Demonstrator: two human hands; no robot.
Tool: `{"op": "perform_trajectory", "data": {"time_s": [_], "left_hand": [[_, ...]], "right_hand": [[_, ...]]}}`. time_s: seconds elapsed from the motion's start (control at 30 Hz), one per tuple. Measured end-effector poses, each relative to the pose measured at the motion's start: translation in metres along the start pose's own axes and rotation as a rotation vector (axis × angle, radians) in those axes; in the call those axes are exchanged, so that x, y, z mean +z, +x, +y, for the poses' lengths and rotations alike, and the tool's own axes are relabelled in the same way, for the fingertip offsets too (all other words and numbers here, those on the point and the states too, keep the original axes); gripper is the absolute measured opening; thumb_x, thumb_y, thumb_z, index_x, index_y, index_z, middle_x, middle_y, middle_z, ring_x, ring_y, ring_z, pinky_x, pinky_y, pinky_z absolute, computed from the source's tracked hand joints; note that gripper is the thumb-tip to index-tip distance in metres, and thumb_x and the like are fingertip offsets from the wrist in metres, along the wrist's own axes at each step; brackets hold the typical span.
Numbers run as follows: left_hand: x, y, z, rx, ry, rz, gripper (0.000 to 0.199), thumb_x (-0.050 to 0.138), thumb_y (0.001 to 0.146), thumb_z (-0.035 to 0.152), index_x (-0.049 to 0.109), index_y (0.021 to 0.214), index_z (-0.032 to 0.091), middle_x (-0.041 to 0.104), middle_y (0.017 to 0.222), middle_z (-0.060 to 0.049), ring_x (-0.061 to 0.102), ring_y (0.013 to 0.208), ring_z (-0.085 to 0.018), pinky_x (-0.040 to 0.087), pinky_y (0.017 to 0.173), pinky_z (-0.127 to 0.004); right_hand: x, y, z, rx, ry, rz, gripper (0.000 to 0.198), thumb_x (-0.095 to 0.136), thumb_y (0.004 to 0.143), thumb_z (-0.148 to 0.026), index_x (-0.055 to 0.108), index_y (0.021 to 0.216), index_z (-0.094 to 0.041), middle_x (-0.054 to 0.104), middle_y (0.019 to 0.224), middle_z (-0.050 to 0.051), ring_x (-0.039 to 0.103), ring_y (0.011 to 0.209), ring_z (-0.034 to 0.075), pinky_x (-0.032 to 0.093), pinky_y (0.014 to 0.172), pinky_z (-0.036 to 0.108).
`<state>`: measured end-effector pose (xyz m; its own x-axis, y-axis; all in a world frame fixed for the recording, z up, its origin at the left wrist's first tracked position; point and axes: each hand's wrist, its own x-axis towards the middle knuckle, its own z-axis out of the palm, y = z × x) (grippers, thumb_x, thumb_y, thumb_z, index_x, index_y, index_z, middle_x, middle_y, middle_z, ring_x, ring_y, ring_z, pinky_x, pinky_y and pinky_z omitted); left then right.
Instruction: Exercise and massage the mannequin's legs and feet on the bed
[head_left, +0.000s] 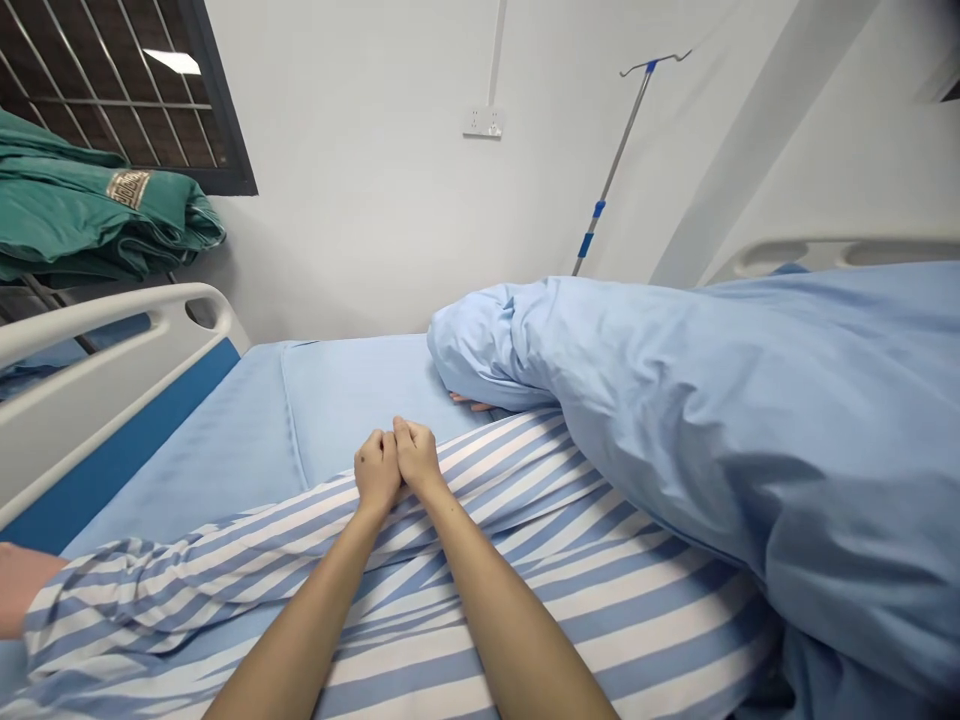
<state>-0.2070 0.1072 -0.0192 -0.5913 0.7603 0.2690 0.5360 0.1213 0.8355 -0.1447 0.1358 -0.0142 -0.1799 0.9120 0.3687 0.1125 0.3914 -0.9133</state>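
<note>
My left hand and my right hand are side by side, touching, both closed into fists with the knuckles up. They are over the far edge of a leg in blue-and-white striped trousers. The fingers curl under and away from me, so anything inside them is hidden. A person in these trousers lies on the bed, with part of a bare lower leg or foot at the left edge. Just right of my hands, a light blue quilt covers the upper body, and another hand's fingers peek out under it.
Light blue sheet covers the mattress. A cream bed-end board stands at left, another rail at right. Behind are an IV pole, a wall socket, a barred window and folded green cloth.
</note>
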Motion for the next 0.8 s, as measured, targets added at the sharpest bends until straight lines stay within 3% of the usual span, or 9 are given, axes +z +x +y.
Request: {"op": "perform_trajectory", "data": {"time_s": [0.47,0.63,0.8], "left_hand": [[-0.004,-0.004,-0.003,-0.001,0.152,-0.053,0.030,0.032,0.084,0.033,0.041,0.058,0.021,0.050,0.055,0.001,0.039,0.054,-0.013,0.020,0.054,-0.025],[-0.003,-0.006,-0.002,0.034,0.171,-0.075,0.029,0.035,0.082,0.031,0.040,0.055,0.021,0.048,0.053,0.001,0.038,0.053,-0.012,0.018,0.053,-0.025],[0.000,-0.007,-0.002,0.019,0.195,-0.067,0.028,0.040,0.078,0.030,0.037,0.051,0.021,0.042,0.049,0.003,0.035,0.050,-0.012,0.019,0.052,-0.025]], "right_hand": [[0.000,0.002,-0.001,0.038,-0.063,-0.031,0.040,0.035,0.083,-0.042,0.032,0.049,-0.020,0.031,0.046,-0.005,0.031,0.049,0.009,0.024,0.046,0.023],[-0.020,0.013,-0.013,-0.013,-0.236,-0.111,0.043,0.037,0.082,-0.042,0.034,0.046,-0.019,0.031,0.044,-0.005,0.030,0.047,0.009,0.021,0.047,0.024],[-0.037,0.012,-0.005,-0.078,-0.278,-0.073,0.044,0.034,0.084,-0.044,0.034,0.048,-0.020,0.032,0.044,-0.004,0.029,0.047,0.009,0.020,0.047,0.025]]}}
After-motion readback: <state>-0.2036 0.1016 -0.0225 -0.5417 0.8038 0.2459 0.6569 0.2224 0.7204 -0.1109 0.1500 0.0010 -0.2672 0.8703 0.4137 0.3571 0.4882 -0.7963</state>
